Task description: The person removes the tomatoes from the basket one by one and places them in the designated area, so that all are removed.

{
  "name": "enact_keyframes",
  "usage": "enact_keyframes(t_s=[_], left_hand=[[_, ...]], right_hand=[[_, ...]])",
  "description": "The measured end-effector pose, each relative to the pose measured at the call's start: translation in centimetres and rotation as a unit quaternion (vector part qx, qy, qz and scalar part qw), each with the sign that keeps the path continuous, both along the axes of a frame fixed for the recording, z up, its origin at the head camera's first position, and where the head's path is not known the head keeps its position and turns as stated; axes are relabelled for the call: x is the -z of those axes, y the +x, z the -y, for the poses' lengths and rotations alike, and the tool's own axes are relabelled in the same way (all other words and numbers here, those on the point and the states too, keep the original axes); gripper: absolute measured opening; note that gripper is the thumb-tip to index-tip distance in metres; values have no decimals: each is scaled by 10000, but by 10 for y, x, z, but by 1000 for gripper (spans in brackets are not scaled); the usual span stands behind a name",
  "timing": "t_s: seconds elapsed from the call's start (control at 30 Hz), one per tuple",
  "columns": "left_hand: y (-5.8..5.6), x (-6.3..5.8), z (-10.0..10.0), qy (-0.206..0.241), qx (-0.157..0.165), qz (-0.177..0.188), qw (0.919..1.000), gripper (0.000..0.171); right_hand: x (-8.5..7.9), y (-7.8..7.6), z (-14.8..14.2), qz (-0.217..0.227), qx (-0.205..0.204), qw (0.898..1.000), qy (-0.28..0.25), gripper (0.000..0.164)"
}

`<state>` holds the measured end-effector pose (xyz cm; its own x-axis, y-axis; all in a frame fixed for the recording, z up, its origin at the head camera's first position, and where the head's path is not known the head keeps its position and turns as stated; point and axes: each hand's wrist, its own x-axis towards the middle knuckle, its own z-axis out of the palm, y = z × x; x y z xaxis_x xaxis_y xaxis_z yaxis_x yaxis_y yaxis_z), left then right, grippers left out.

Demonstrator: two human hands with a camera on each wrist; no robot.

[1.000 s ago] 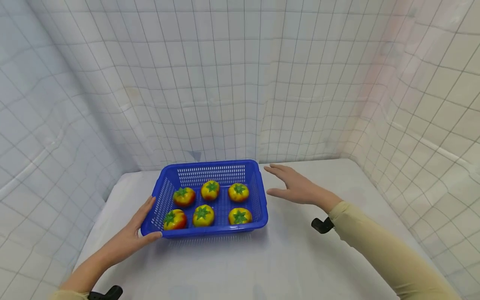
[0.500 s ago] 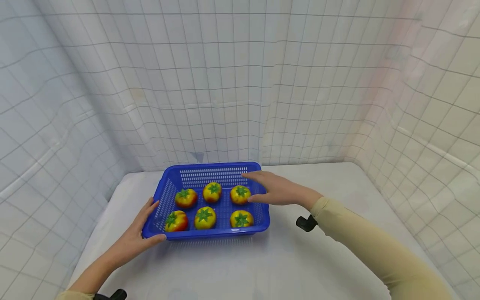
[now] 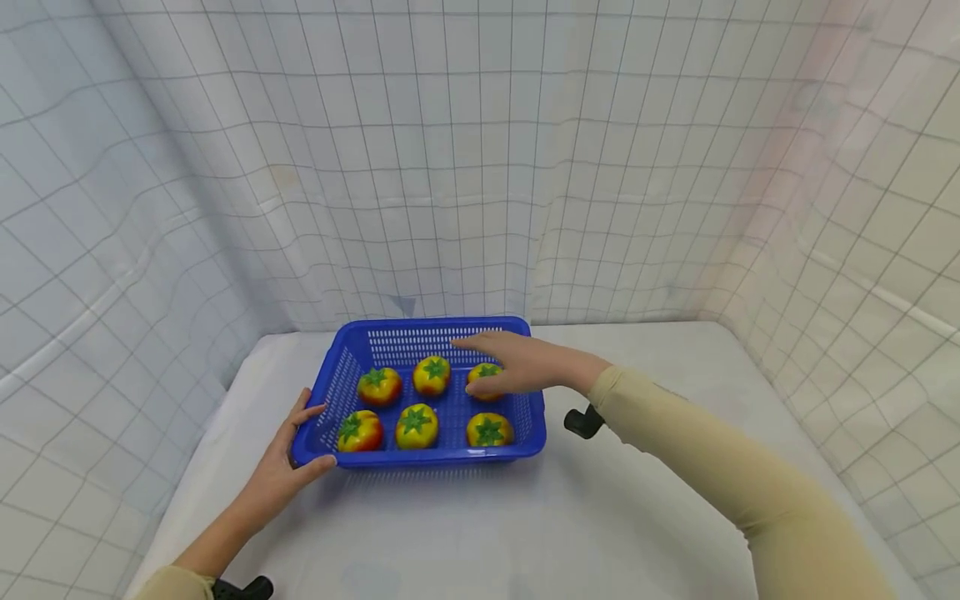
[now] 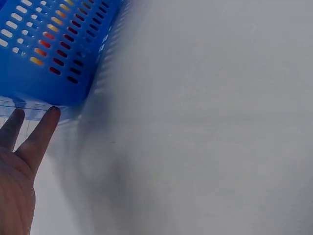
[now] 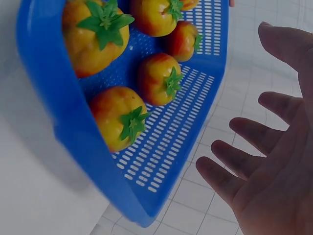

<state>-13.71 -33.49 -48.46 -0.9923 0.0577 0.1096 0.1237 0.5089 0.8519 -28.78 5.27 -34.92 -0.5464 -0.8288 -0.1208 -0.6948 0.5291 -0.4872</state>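
Note:
A blue plastic basket (image 3: 442, 457) holds several yellow-and-red tomatoes (image 3: 417, 426) with green star-shaped tops, set in two rough rows. My left hand (image 3: 281, 467) is at its near left corner, thumb by the front rim and fingers along the left side; in the left wrist view its straight fingers (image 4: 41, 139) reach the basket's edge. Above the basket's right part hovers my right hand (image 3: 521, 364), fingers spread and holding nothing. It partly hides the far right tomato (image 3: 486, 381) in the head view. The right wrist view shows its fingers (image 5: 220, 178) apart from the basket.
The basket stands on a table with a white cover (image 3: 465, 533). Grid-patterned white curtains (image 3: 480, 167) hang behind it and along both sides. Black wrist devices (image 3: 583, 422) sit at both sleeves.
My right hand has moved left from beside the basket to over its right-hand tomatoes. My left hand stays at the near left corner. The head view has shifted slightly.

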Motion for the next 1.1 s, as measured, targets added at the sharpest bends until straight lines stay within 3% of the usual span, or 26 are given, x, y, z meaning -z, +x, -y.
enact_keyframes(t_s=[0.27, 0.37, 0.6, 0.8, 1.1], left_hand=[[4, 1, -4, 142, -27, -231, 9996, 49], [6, 2, -6, 386, -62, -200, 9990, 44], [11, 7, -12, 1116, -126, -156, 9936, 47], [11, 9, -15, 1299, -296, -36, 9911, 50], [12, 9, -23, 1518, -394, -150, 9875, 51]], right_hand=[[0, -4, 20, 164, -244, 9994, 198, 69], [1, -4, 25, 330, -258, 9985, 345, 68], [12, -6, 38, 540, -422, 9943, 815, 70], [16, -8, 50, 693, -475, 9922, 925, 70], [28, -13, 68, 954, -533, 9883, 1063, 71]])
